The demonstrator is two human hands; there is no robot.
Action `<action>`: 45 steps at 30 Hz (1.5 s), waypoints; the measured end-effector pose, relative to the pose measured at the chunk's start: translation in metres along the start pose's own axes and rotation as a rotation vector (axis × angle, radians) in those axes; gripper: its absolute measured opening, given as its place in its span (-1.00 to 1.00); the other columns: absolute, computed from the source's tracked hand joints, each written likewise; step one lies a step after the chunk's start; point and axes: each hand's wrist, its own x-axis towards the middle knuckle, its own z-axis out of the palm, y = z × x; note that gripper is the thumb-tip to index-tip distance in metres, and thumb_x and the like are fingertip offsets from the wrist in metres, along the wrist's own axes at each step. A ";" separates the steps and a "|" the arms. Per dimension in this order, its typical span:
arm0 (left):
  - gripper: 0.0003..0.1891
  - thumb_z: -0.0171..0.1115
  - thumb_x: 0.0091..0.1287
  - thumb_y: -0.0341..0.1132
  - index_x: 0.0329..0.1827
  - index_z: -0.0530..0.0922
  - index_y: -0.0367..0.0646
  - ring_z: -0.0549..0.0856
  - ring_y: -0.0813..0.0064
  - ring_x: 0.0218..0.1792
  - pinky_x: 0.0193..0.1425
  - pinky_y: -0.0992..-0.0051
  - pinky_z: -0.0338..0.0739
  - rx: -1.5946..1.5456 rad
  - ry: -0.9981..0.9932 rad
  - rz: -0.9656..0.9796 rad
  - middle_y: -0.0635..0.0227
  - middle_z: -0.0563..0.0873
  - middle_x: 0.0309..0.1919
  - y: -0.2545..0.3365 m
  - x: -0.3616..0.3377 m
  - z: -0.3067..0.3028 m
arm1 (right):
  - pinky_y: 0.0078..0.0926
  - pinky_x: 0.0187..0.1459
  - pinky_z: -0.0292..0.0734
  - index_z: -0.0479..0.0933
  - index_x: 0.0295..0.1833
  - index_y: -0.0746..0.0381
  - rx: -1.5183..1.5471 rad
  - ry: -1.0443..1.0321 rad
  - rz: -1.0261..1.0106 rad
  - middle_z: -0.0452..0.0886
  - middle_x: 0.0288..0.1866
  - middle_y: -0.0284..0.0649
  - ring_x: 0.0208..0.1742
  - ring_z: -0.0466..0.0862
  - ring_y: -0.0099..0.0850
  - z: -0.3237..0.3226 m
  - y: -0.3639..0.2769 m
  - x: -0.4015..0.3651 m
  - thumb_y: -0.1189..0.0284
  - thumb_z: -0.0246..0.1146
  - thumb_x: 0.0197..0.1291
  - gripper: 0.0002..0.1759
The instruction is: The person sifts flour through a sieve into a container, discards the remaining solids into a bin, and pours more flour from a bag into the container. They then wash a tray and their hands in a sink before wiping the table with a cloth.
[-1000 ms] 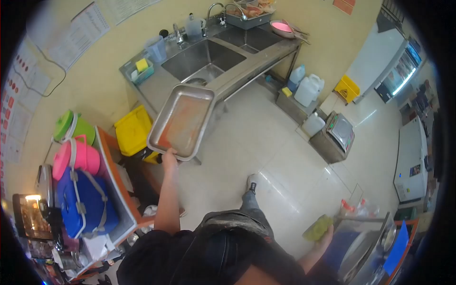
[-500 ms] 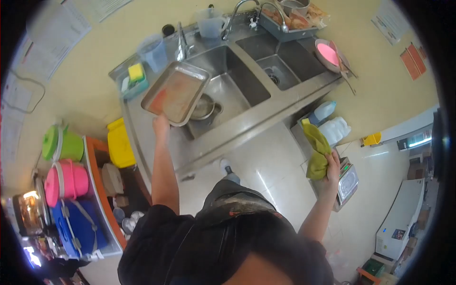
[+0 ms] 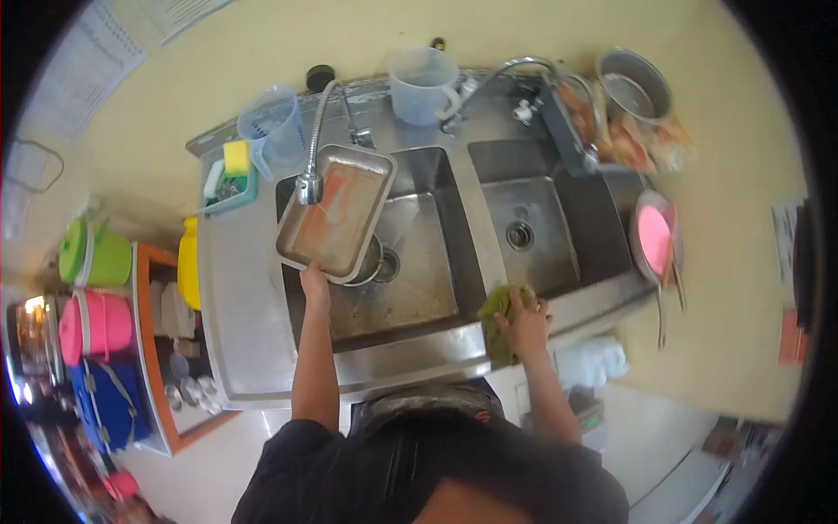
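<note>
My left hand (image 3: 316,288) grips the near edge of a shallow metal tray (image 3: 353,214). Reddish residue marks its inner face, and it is tilted over the left sink basin (image 3: 410,301). Above its left part hangs the head of a flexible faucet (image 3: 310,186). A round metal pan (image 3: 374,262) sits in the basin, partly hidden by the tray. My right hand (image 3: 529,327) presses a green cloth (image 3: 497,327) at the counter's front edge, its fingers bent over the fabric.
A sponge container (image 3: 231,194) and two plastic jugs, the left jug (image 3: 278,131) and right jug (image 3: 419,92), line the back. Right of the second basin (image 3: 532,205) are a loaded grey bin (image 3: 563,127) and a pan with pink inside (image 3: 653,240). Shelves (image 3: 144,349) stand left.
My right hand brought the green cloth from beside the counter up to its front edge. The tray is now under the faucet head. My view has turned toward the sinks.
</note>
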 end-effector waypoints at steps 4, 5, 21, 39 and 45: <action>-0.80 -0.02 0.10 -0.44 -0.41 0.55 -0.38 0.63 0.41 -0.30 -0.22 0.40 0.46 0.217 0.148 -0.103 0.24 0.65 -0.38 0.010 -0.025 0.011 | 0.17 0.01 0.38 0.40 0.23 0.14 -0.073 -0.092 -0.157 0.49 0.07 0.04 0.16 0.41 0.00 -0.022 0.006 0.054 0.13 0.34 0.00 -0.33; -0.79 -0.03 0.10 -0.44 -0.44 0.56 -0.40 0.63 0.40 -0.28 -0.17 0.40 0.46 0.177 0.156 0.012 0.23 0.65 -0.39 0.011 -0.030 0.019 | 0.13 0.01 0.40 0.42 0.20 0.16 -0.084 -0.113 -0.162 0.51 0.04 0.04 0.15 0.42 0.00 -0.035 0.007 0.074 0.14 0.34 0.00 -0.36; -0.86 0.00 -0.01 -0.53 -0.52 0.52 -0.43 0.59 0.29 -0.47 -0.34 0.25 0.41 0.407 0.209 -0.084 0.11 0.59 -0.61 0.007 -0.067 0.010 | -0.18 0.04 0.45 0.52 -0.01 0.32 0.325 -0.153 -0.827 0.59 -0.08 -0.03 -0.05 0.54 -0.02 -0.014 -0.107 0.256 0.41 0.23 0.12 -0.68; -0.69 -0.02 0.12 -0.44 -0.11 0.51 -0.39 0.63 0.37 -0.22 -0.09 0.37 0.53 0.041 0.088 0.111 0.18 0.64 -0.29 -0.037 -0.029 0.011 | -0.17 -0.01 0.47 0.50 0.04 0.38 0.250 -0.226 -0.522 0.62 -0.16 0.13 -0.04 0.59 0.01 -0.057 -0.239 0.252 0.30 0.20 0.16 -0.58; -0.74 -0.02 0.14 -0.43 -0.17 0.53 -0.36 0.63 0.38 -0.25 -0.16 0.43 0.53 -0.172 0.069 -0.044 0.18 0.63 -0.27 -0.028 -0.036 0.008 | -0.40 -0.31 0.53 0.24 0.31 0.36 0.604 -0.138 -0.304 0.64 -0.25 -0.06 -0.30 0.64 -0.33 -0.004 -0.205 0.244 0.25 0.12 0.29 -0.42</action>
